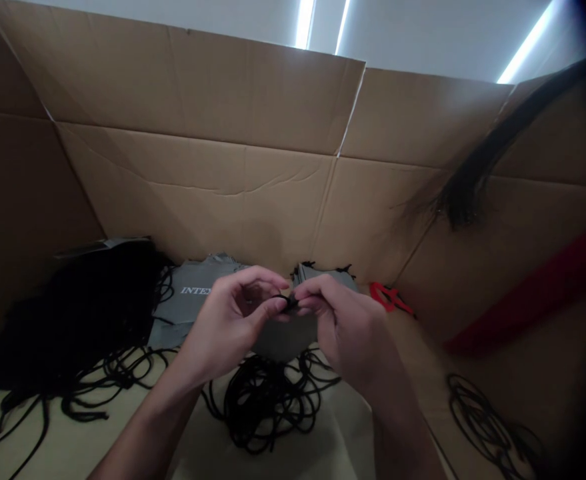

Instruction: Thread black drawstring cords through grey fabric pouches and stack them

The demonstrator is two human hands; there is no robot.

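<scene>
Black cord [289, 304] forms a short, dark knot-like bit pinched between the two hands, at the middle of the view. Its long axis runs roughly level across the view, tilting slightly down toward the right, and its ends disappear behind the fingers. The left hand [227, 327] is half closed, with thumb and forefinger pressing on the cord from the left and the other fingers curled. The right hand [353, 333] is also half closed and pinches the cord from the right, its fingertips almost meeting those of the left hand.

Just below the hands lies a loose tangle of black cords [267, 407], on a pale beige sheet [343, 447]. Beyond the hands, grey printed sheets [193, 300] with white letters overlap a heap of black cords [73, 327] further left. Another grey stack [323, 275] sits straight ahead of the right hand. Right of that hand lies a small red piece [387, 297], and further right a long red strip [527, 293]. A black hank [465, 200] hangs against the cardboard wall [223, 200], above a coil of black cord [487, 420].
</scene>
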